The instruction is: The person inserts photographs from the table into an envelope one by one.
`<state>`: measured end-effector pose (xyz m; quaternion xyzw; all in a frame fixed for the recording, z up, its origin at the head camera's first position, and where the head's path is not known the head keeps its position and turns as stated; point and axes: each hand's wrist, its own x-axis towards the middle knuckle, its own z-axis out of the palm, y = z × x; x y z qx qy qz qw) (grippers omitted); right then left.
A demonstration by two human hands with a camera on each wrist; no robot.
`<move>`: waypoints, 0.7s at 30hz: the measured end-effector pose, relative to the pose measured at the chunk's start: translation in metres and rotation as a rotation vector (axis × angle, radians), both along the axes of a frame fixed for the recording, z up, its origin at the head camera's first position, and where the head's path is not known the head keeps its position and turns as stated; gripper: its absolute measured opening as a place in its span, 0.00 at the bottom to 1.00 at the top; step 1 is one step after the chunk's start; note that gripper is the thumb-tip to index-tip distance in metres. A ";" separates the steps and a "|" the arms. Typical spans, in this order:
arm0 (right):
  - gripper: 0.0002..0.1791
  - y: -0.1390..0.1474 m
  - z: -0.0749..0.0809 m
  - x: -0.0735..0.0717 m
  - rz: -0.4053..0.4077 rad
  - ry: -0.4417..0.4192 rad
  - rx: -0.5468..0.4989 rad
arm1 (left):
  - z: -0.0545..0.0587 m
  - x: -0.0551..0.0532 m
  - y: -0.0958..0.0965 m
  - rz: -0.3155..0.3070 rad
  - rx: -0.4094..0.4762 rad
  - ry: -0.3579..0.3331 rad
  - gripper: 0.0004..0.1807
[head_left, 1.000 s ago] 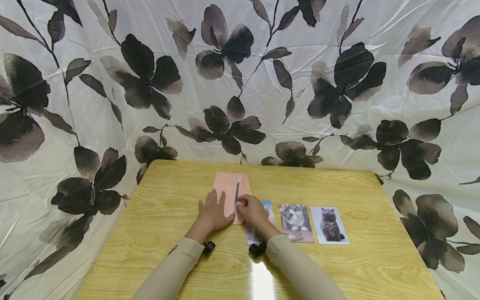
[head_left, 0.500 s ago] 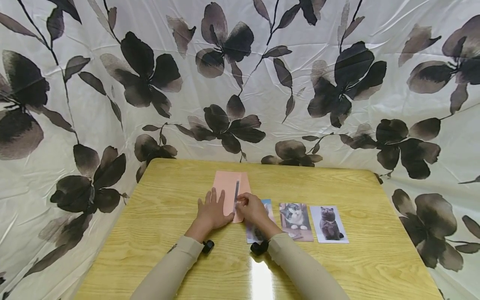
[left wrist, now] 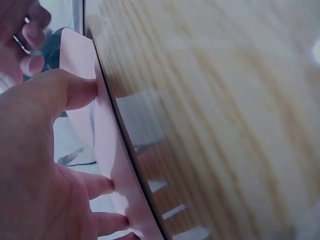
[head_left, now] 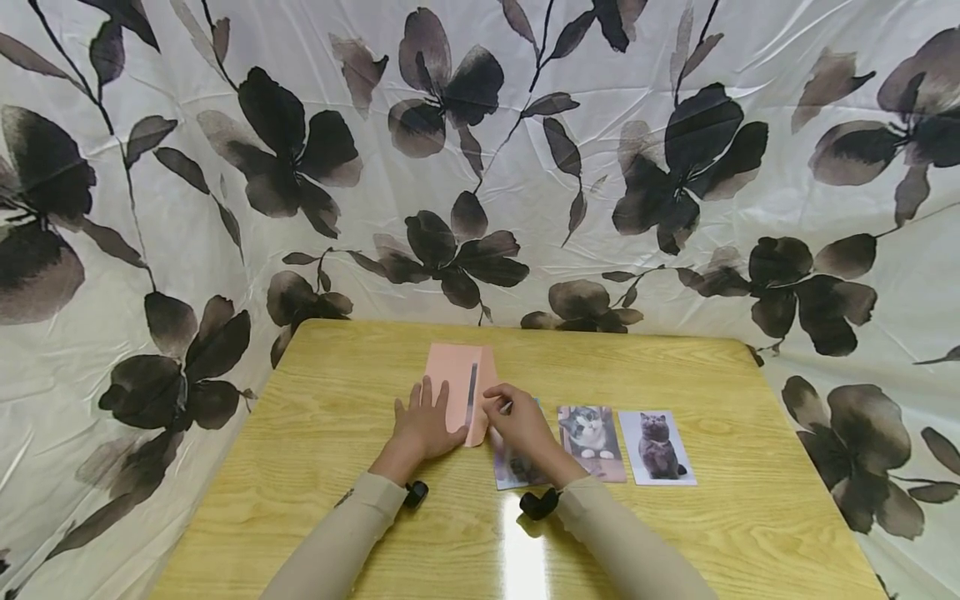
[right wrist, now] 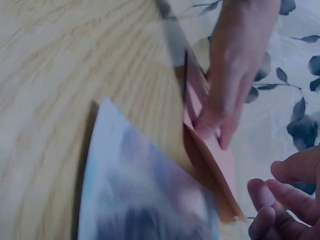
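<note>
A pink paper envelope (head_left: 452, 362) lies on the wooden table, its pointed flap (head_left: 486, 375) at the right side. A narrow dark strip (head_left: 472, 392) shows along the flap's edge. My left hand (head_left: 422, 427) rests on the envelope with fingers spread, the thumb at its lower edge. My right hand (head_left: 519, 427) hovers beside the flap, over a picture card (head_left: 513, 475) that it partly hides. In the right wrist view, thumb and fingers of the right hand (right wrist: 287, 200) are loosely bent and apart, with nothing between them.
Two more cards with cat pictures lie in a row to the right: a grey-and-white cat card (head_left: 592, 442) and a dark grey cat card (head_left: 658, 450). A floral cloth (head_left: 525, 167) hangs behind the table (head_left: 352, 367).
My right hand has come away from the dark strip and shifted slightly right, its fingers loosening. The left hand and the envelope have stayed in place.
</note>
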<state>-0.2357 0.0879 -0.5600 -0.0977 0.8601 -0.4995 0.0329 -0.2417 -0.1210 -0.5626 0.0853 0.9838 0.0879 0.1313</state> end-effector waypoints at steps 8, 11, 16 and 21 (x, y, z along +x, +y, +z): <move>0.17 0.025 0.005 0.012 -0.020 -0.021 0.042 | -0.002 0.000 0.001 0.002 0.021 -0.002 0.54; 0.18 0.032 0.005 0.018 -0.039 -0.031 0.071 | -0.002 0.000 0.000 0.003 0.023 -0.006 0.54; 0.21 0.043 0.008 0.028 -0.089 -0.059 0.162 | -0.001 -0.001 -0.002 0.004 0.029 -0.003 0.53; 0.24 0.054 0.010 0.036 -0.133 -0.069 0.310 | -0.001 0.000 -0.002 0.001 0.031 -0.012 0.54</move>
